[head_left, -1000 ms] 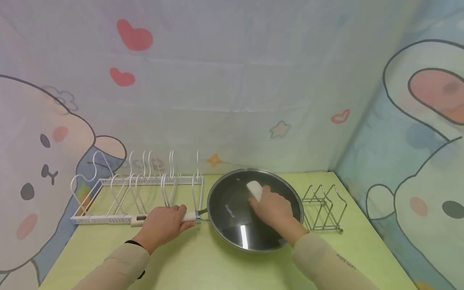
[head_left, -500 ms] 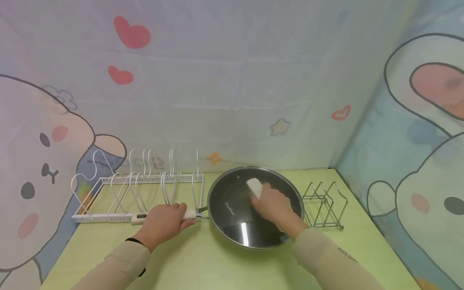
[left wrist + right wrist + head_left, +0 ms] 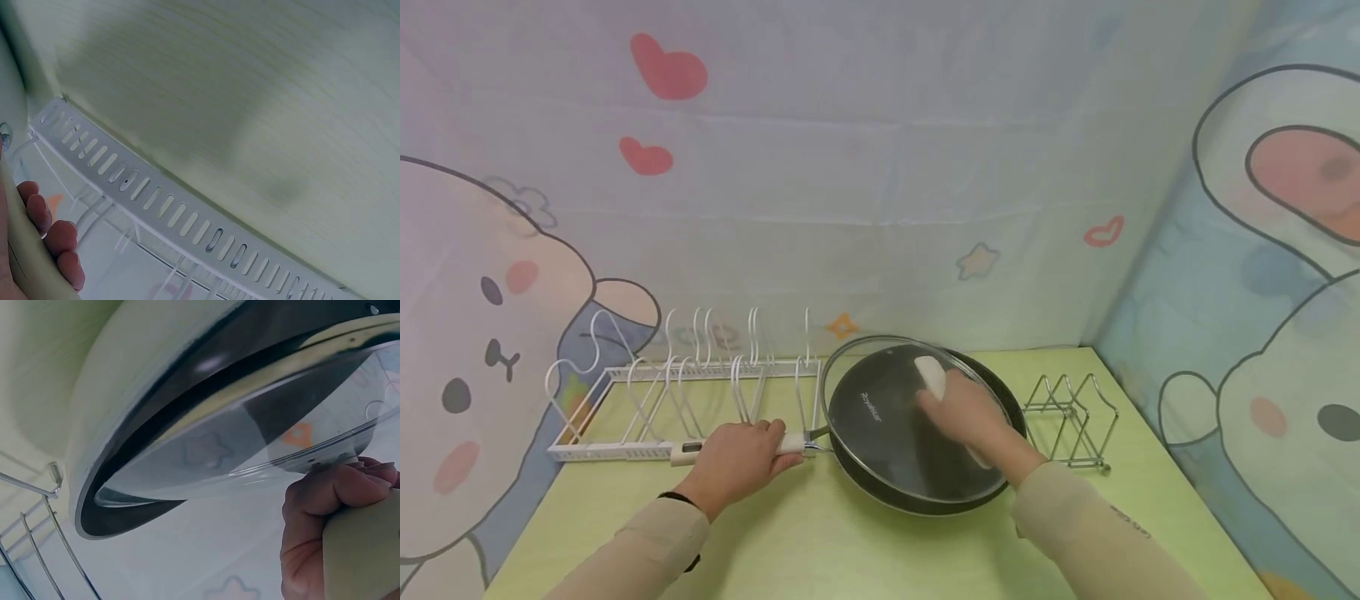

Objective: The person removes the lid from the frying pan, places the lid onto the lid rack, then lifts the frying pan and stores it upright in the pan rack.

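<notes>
My left hand (image 3: 737, 458) grips the cream handle (image 3: 792, 443) of a frying pan (image 3: 1013, 408); in the left wrist view its fingers (image 3: 61, 239) curl round the handle. The pan is dark inside and pale outside. My right hand (image 3: 968, 417) holds the white grip (image 3: 931, 377) of a round glass lid (image 3: 880, 437) marked "Royalstar". The lid sits off-centre, shifted to the left and back, so the pan's right inner wall shows. From the right wrist, the lid (image 3: 206, 450) appears tilted, with a gap between its edge and the pan's rim (image 3: 87, 528).
A white wire rack (image 3: 625, 452) stands at the left, behind the pan handle. To the right of the pan is a small chrome rack (image 3: 1078, 429), close to its rim. The yellow-green table (image 3: 805, 554) meets a printed cloth backdrop (image 3: 850, 167) at its back edge.
My right hand has raised the lid off the pan's rim and tilted it, its edge now shifted left and back. The left hand and pan have stayed put.
</notes>
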The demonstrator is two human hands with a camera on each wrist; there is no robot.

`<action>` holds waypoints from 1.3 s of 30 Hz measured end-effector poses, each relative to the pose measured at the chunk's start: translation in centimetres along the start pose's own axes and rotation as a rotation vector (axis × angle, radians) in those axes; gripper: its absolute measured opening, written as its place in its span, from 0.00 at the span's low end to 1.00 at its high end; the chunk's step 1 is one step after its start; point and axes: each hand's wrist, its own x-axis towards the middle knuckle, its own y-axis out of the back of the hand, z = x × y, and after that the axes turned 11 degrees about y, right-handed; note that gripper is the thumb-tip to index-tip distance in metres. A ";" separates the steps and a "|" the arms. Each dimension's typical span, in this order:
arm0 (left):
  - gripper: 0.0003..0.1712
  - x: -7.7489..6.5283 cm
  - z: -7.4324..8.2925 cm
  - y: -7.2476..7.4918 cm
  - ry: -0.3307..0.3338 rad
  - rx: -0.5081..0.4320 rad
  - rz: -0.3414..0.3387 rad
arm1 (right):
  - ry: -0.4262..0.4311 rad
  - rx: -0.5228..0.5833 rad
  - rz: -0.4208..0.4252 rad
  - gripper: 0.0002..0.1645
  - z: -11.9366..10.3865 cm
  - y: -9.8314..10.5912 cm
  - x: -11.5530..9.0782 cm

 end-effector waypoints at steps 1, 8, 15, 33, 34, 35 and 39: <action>0.30 0.0 0.0 0.0 -0.001 0.000 0.004 | 0.008 0.015 0.000 0.33 0.1 0.0 0.0; 0.30 -0.1 0.2 -0.2 -0.012 0.015 0.007 | -0.017 0.253 0.017 0.33 1.0 0.2 -0.1; 0.31 0.1 0.3 -0.4 -0.030 0.020 0.043 | -0.106 0.573 -0.007 0.30 2.4 1.3 -0.7; 0.31 0.0 -0.1 -0.7 -0.023 0.027 0.059 | -0.107 0.737 -0.007 0.26 2.5 1.6 -1.0; 0.31 0.0 -0.1 -0.7 -0.022 0.028 0.058 | -0.107 0.737 -0.007 0.27 2.5 1.6 -1.0; 0.31 0.0 -0.1 -0.6 -0.020 0.030 0.055 | -0.106 0.736 -0.007 0.27 2.4 1.6 -1.0; 0.31 0.0 -0.1 -0.6 -0.015 0.029 0.048 | -0.107 0.733 -0.009 0.27 2.4 1.6 -0.9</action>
